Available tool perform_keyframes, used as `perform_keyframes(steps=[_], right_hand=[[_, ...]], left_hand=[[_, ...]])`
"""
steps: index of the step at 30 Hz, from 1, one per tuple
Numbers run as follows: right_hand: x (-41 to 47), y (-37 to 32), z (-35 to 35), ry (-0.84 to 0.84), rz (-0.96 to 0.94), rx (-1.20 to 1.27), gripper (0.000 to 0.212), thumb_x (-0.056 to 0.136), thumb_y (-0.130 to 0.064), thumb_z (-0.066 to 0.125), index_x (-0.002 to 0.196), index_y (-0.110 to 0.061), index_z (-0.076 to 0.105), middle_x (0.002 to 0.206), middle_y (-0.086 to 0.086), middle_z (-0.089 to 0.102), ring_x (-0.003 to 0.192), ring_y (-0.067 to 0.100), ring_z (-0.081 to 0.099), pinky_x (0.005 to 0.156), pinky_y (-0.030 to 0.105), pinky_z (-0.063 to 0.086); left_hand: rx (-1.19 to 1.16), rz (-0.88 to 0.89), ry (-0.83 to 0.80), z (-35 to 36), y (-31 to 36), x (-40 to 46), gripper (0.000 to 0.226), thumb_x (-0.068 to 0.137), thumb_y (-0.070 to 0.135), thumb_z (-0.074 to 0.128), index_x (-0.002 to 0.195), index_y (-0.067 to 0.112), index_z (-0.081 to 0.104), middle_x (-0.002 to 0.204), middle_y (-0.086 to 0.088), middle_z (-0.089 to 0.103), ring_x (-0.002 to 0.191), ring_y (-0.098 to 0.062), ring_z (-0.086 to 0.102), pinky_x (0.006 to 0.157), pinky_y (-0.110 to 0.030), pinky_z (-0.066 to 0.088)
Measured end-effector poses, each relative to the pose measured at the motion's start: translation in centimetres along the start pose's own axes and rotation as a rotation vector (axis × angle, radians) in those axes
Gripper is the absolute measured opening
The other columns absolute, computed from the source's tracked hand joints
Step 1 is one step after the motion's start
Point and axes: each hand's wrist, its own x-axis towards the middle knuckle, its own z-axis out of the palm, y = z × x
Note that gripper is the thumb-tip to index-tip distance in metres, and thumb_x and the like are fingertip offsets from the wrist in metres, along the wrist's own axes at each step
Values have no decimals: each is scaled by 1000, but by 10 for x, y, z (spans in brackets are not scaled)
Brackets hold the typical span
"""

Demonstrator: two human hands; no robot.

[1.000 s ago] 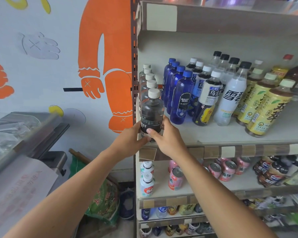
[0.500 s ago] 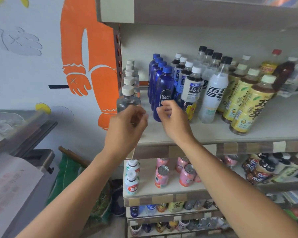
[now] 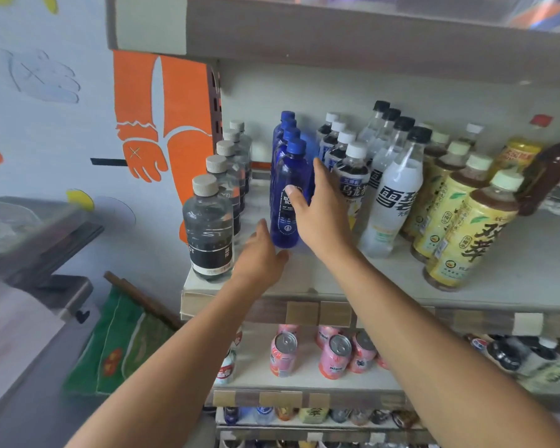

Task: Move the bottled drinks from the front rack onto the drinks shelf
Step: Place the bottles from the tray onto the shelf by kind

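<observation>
Pale grey board forms the drinks shelf (image 3: 514, 282), its front edge carrying blank beige and white price-tag strips, with another grey shelf board overhead. On it the bottles stand upright in rows running front to back: at the far left a row of clear bottles, the front clear bottle with a black label (image 3: 209, 232) standing right at the shelf's front left corner; next a row of blue bottles (image 3: 288, 185); then dark tea bottles with white caps (image 3: 353, 176), whitish bottles with black caps (image 3: 398, 192), and yellow-labelled tea bottles (image 3: 466, 234) toward the right. The left hand (image 3: 261, 257) hovers over the bare shelf between the clear and blue rows, fingers relaxed and apart, gripping nothing. The right hand (image 3: 320, 215) lies with straight, spread fingers against the front blue bottle, thumb across its label, not curled round it. Below, a second shelf holds pink cans (image 3: 335, 355), some lying tipped, and lower shelves show more small bottles, blurred. Left of the rack is a white wall painted with an orange cartoon figure (image 3: 162, 124) and a pale outlined glove. In the lower left stand a grey counter (image 3: 39, 240), blurred, and a green bag (image 3: 123, 344) leaning near the rack's base.
</observation>
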Motion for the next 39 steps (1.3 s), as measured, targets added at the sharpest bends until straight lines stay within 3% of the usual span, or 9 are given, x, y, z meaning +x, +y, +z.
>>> perform_keyframes(steps=[2, 5, 9, 16, 24, 30, 35, 39], right_hand=[[7, 0, 0, -17, -2, -23, 67, 99, -29, 56, 154, -10, 24, 157, 9, 32, 142, 22, 31, 108, 21, 21], [19, 2, 5, -24, 3, -68, 63, 98, -28, 58, 151, -9, 31, 148, 12, 44, 137, 27, 38, 107, 28, 28], [27, 6, 10, 20, -38, -92, 50, 94, -25, 63, 138, -8, 48, 127, 11, 57, 121, 28, 48, 97, 30, 36], [32, 8, 14, 21, -34, -120, 59, 90, -33, 68, 140, -9, 47, 132, 12, 56, 124, 28, 48, 100, 30, 34], [31, 2, 6, -12, -54, -185, 53, 91, -34, 67, 134, -8, 48, 126, 13, 57, 117, 30, 52, 92, 31, 38], [19, 5, -17, -65, -194, -409, 40, 96, -30, 58, 125, -5, 50, 113, 15, 62, 105, 33, 59, 78, 36, 44], [1, 12, -39, -107, -325, -704, 26, 98, -34, 49, 109, -10, 55, 97, 9, 68, 86, 34, 67, 62, 35, 43], [-8, 16, -59, -130, -381, -914, 23, 99, -32, 46, 111, -15, 55, 104, 6, 66, 93, 31, 67, 61, 34, 34]], left_hand=[[-55, -16, 8, 1, -2, 9, 73, 92, 23, 62, 152, 18, 20, 139, -12, 51, 121, -32, 53, 83, -30, 38], [-161, -21, 38, 3, -6, 21, 72, 87, 23, 67, 149, 29, 29, 132, -4, 60, 111, -25, 60, 78, -28, 43], [-160, -15, 85, 7, -8, 27, 61, 91, 23, 64, 144, 28, 35, 126, -2, 64, 109, -25, 61, 77, -31, 44], [-80, -2, 108, 15, -9, 30, 57, 95, 21, 55, 145, 25, 29, 123, -13, 63, 106, -38, 59, 82, -40, 48], [-32, -3, 104, 13, -7, 27, 52, 96, 21, 54, 143, 22, 31, 124, -14, 61, 107, -38, 58, 83, -41, 48], [275, 60, 171, 11, 0, 12, 25, 99, 22, 46, 118, 7, 39, 119, -16, 49, 103, -41, 58, 74, -45, 47], [560, 232, 211, 7, 10, -4, 25, 100, 24, 42, 120, 10, 44, 115, -12, 53, 108, -32, 56, 66, -38, 42], [708, 308, 264, 5, 19, -11, 24, 98, 28, 43, 116, 14, 48, 115, -9, 59, 106, -30, 57, 78, -40, 46]])
